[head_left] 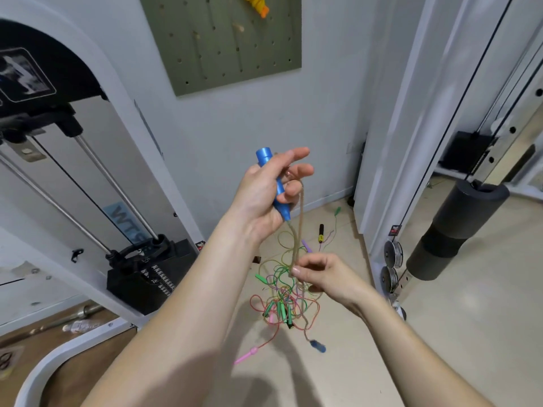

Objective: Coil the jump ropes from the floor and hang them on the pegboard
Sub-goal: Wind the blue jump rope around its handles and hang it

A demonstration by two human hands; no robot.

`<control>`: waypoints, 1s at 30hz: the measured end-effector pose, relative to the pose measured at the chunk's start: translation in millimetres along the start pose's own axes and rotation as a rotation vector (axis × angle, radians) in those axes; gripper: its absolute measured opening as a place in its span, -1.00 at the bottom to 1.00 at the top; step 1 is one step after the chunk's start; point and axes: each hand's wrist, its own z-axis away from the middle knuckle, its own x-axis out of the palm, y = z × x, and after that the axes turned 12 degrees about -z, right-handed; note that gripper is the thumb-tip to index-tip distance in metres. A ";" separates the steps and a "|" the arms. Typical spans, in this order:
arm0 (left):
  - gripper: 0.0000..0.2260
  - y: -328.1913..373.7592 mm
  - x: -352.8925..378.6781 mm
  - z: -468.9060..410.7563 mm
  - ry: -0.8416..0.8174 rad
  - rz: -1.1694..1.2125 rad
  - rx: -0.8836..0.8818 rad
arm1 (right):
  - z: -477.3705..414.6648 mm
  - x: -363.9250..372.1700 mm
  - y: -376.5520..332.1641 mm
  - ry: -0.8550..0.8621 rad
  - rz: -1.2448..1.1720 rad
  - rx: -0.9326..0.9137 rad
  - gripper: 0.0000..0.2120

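Observation:
My left hand (266, 186) grips a blue jump-rope handle (271, 180), held up at chest height. Its tan rope (298, 230) loops down from the handle and over my fingers. Below, my right hand (320, 274) pinches the two rope strands together. The rope runs on down to the second blue handle (318, 346), which looks blurred near the floor. A tangle of coloured jump ropes (282, 301) with green and pink handles lies on the floor under my hands. The green pegboard (235, 45) hangs on the wall above, with an orange-yellow coiled item (257, 4) at its top.
A white weight machine with a black weight stack (147, 277) stands on the left. A white cable-machine frame (390, 142) and a black foam roller (458, 221) are on the right. A black-and-yellow handle (321, 233) lies by the wall. A barbell (73, 315) lies at lower left.

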 end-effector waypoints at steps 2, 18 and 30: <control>-0.83 7.9 -5.1 -0.9 0.032 0.036 0.028 | 3.2 -6.4 10.6 -0.047 0.102 0.077 -0.80; -0.54 -98.5 -57.2 81.4 -0.338 -0.437 -0.063 | -28.3 26.0 -153.5 -0.072 -1.490 -0.063 -0.64; -0.79 -60.1 -43.9 51.7 0.201 0.077 -0.009 | 19.3 26.1 -81.1 -0.230 -0.206 0.277 -0.48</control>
